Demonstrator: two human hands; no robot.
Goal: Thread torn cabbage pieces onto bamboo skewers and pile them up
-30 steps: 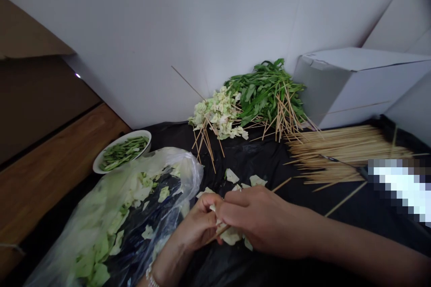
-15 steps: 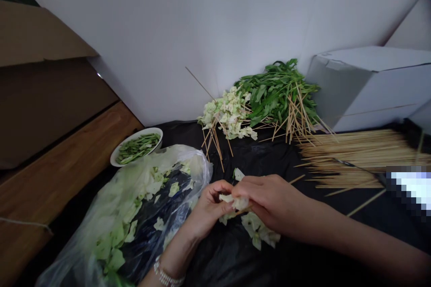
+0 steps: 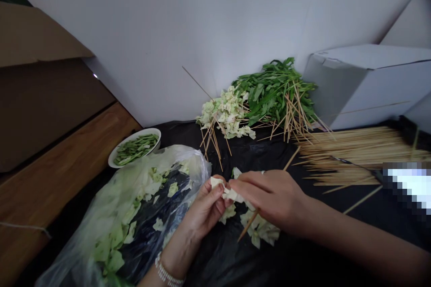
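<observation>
My left hand [image 3: 204, 211] pinches a pale cabbage leaf piece [image 3: 217, 182] between thumb and fingers, just left of my other hand. My right hand [image 3: 276, 199] is closed round a bamboo skewer [image 3: 248, 225], whose thick end points down toward me and whose other end sticks out behind the knuckles. The right fingertips also touch the cabbage. More cabbage pieces [image 3: 261, 231] lie on the black sheet [image 3: 218, 260] below the hands. Left of my forearm a clear plastic bag [image 3: 134, 179] holds loose cabbage leaves [image 3: 116, 237].
A white bowl [image 3: 111, 159] of cut green vegetables stands at the left. At the wall lie skewered cabbage [image 3: 225, 110] and skewered leafy greens [image 3: 269, 92]. Many loose skewers [image 3: 350, 150] spread on the right, before a white box [image 3: 380, 80]. A blurred bright device [image 3: 409, 186] sits at the right edge.
The skewer has swung to a steeper slant, its near end now showing below my right hand. My left hand has turned and raised the cabbage piece slightly.
</observation>
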